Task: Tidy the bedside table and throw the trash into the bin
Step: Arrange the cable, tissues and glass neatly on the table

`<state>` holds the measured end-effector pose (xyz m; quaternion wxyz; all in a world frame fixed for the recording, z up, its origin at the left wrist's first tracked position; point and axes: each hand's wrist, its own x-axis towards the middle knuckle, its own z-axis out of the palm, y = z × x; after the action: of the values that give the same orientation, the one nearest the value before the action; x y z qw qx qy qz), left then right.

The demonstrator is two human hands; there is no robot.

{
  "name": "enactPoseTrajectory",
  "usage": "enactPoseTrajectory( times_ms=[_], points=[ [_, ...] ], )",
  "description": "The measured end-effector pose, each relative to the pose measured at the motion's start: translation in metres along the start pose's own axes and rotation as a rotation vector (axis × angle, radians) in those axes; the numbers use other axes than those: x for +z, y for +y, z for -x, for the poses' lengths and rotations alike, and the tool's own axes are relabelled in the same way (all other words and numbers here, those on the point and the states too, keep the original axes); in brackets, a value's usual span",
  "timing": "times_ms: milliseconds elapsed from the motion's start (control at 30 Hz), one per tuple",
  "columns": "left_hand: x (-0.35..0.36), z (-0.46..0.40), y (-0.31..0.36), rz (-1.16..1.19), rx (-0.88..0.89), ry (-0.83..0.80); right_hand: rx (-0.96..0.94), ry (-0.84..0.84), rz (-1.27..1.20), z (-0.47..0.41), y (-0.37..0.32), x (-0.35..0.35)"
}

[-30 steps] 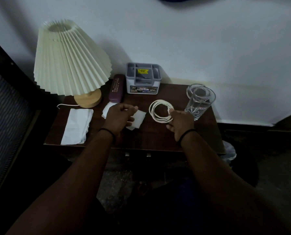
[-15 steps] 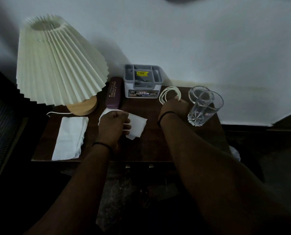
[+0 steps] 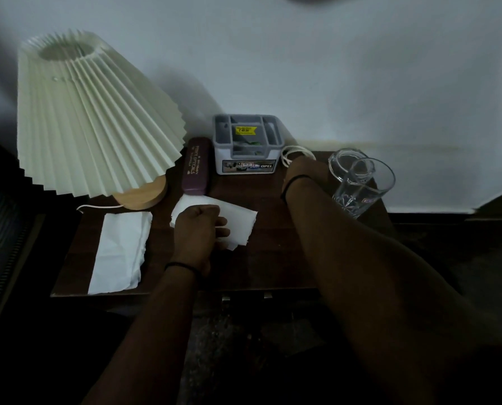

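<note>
A pleated cream lamp (image 3: 95, 118) on a wooden base stands at the left of the dark bedside table (image 3: 273, 267). In front of it, near the front edge, lies a creased white tissue (image 3: 120, 252), flat and rumpled. A maroon spectacle case (image 3: 196, 166) lies beside the lamp base. The left hand (image 3: 198, 229) rests on a second white tissue (image 3: 244, 226), torn-edged and mid-table, its fingers curled and pinching the paper. Behind stands a grey compartmented organiser box (image 3: 247, 144). The right hand (image 3: 299, 168) reaches to the back of the table just right of the box, holding a white coiled cord (image 3: 293, 152); its fingers are hidden. Two clear glasses (image 3: 360, 185) stand at the right.
</note>
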<state>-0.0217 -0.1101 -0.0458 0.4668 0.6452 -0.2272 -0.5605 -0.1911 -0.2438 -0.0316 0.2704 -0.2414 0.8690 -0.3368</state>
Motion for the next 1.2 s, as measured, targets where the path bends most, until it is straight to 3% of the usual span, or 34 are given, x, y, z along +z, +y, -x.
enactPoseTrajectory(
  times_ms=[67, 200, 433, 633, 800, 967, 1200],
  points=[
    [-0.002, 0.0, 0.001, 0.002, 0.008, 0.016, 0.005, 0.015, 0.035, 0.001, 0.005, -0.006],
    [-0.005, 0.001, 0.003, -0.01, 0.043, 0.034, -0.066, -0.208, -0.15, 0.011, 0.031, -0.01],
    [-0.022, 0.004, 0.015, -0.016, 0.053, 0.103, -0.204, -0.134, -0.227, 0.058, 0.073, -0.018],
    [-0.06, 0.0, 0.016, -0.261, 0.079, 0.24, -0.553, -0.277, 0.087, 0.086, 0.092, -0.027],
    [-0.078, -0.018, -0.005, -0.452, 0.101, 0.34, -0.667, -0.344, 0.136, 0.094, 0.093, -0.014],
    [-0.06, -0.006, -0.001, -0.585, 0.152, 0.276, -0.782, -0.352, 0.414, 0.101, 0.079, -0.002],
    [-0.056, -0.015, -0.005, -0.573, 0.138, 0.277, -0.612, -0.56, 0.519, 0.095, 0.068, -0.001]
  ],
)
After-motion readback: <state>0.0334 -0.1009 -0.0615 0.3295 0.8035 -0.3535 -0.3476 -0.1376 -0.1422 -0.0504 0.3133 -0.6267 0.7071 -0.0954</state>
